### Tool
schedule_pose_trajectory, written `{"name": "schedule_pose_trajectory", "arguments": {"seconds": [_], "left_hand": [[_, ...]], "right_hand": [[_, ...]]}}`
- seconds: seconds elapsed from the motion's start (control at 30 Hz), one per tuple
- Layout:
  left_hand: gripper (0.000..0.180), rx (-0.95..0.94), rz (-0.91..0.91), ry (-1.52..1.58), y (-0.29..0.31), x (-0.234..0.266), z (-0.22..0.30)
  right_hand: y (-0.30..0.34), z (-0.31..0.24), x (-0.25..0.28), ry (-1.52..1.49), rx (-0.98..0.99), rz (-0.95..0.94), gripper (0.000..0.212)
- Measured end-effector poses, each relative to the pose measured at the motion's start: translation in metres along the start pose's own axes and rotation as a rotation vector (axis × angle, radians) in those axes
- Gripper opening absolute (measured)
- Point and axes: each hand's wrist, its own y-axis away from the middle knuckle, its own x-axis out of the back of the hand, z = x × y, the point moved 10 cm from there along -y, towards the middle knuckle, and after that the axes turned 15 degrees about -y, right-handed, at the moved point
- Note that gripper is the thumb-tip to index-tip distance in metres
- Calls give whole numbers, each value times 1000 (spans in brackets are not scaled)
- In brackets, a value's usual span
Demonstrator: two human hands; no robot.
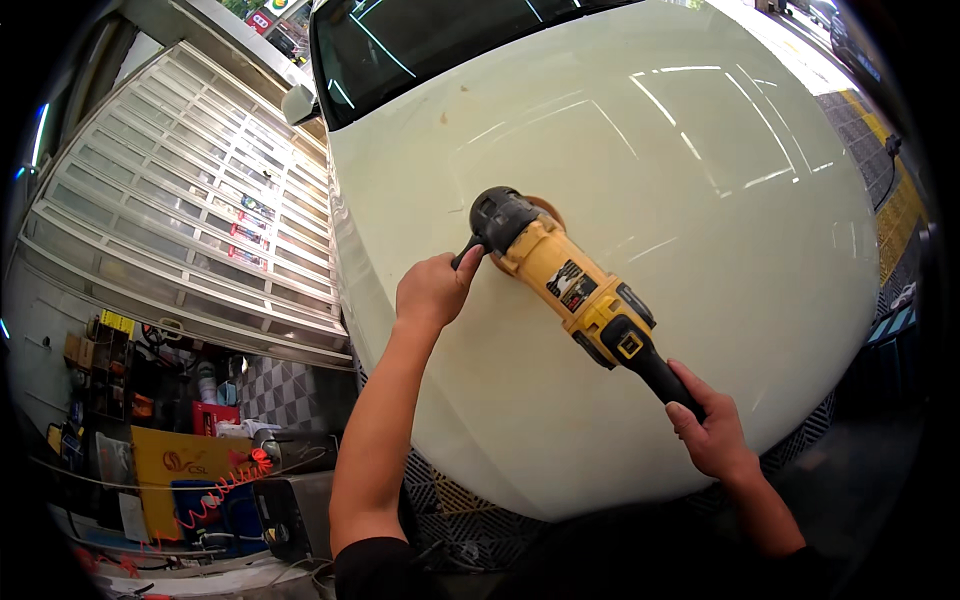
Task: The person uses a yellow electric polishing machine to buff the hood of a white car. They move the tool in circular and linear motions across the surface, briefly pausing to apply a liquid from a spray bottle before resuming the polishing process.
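A yellow and black rotary polisher (570,285) rests with its pad on the white car bonnet (680,180), near the bonnet's left half. My left hand (432,288) is closed around the polisher's black side handle at the head. My right hand (712,432) grips the black rear handle at the lower right. The pad itself is mostly hidden under the black head; only an orange-brown rim shows behind it.
The dark windscreen (420,40) and a side mirror (299,103) lie at the top. A glazed roll-up door (190,220) stands at the left. Below it are shelves, a yellow board (185,465), a grey machine (295,510) and cables. Tiled grid flooring (455,510) runs under the bumper.
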Motion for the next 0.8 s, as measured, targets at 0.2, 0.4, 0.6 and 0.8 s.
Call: {"name": "schedule_pose_trajectory", "arguments": {"seconds": [0.2,0.4,0.6,0.8], "left_hand": [[91,-210,-21,-17,-55,39,146],[88,-318,-30,-33,-67,53,213],[86,-184,-30,23,-46,30,120],[81,22,23,-4,11,-23,-54]], "right_hand": [[21,6,74,-130,38,211,62],[41,7,97,-133,56,298,62],[25,8,49,-107,0,162,63],[-7,-5,-39,57,132,-94,61]]}}
